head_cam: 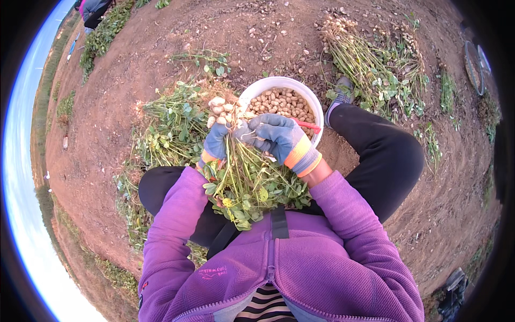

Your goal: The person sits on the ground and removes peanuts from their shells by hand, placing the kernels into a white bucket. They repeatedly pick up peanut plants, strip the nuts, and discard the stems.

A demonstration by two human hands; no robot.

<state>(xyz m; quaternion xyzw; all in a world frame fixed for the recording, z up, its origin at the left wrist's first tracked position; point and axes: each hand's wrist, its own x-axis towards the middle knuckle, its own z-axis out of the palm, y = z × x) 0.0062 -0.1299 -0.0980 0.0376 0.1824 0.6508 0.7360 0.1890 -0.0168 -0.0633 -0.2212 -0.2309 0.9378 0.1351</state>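
Observation:
My left hand [216, 141], in a blue-grey work glove with an orange cuff, grips a bunch of peanut plants by the stems [233, 163]. Pale peanut pods [220, 110] cluster above that fist, and the leafy tops [253, 193] hang over my lap. My right hand [279, 137], gloved alike, has its fingers curled at the root end, with thin root strands across the fingertips. What lies inside those fingers is mostly hidden. Just beyond the hands stands a white bucket [318, 102] holding many loose peanuts [281, 102]. A red strip [307, 125], possibly its handle, crosses the near right side.
Pulled peanut plants [173, 120] lie left of the bucket. Another heap [370, 64] rests at the far right, past my shoe [341, 94]. A round-rimmed container [474, 68] stands at the right edge. Another person [94, 12] is at the upper left. Bare soil [257, 44] surrounds these.

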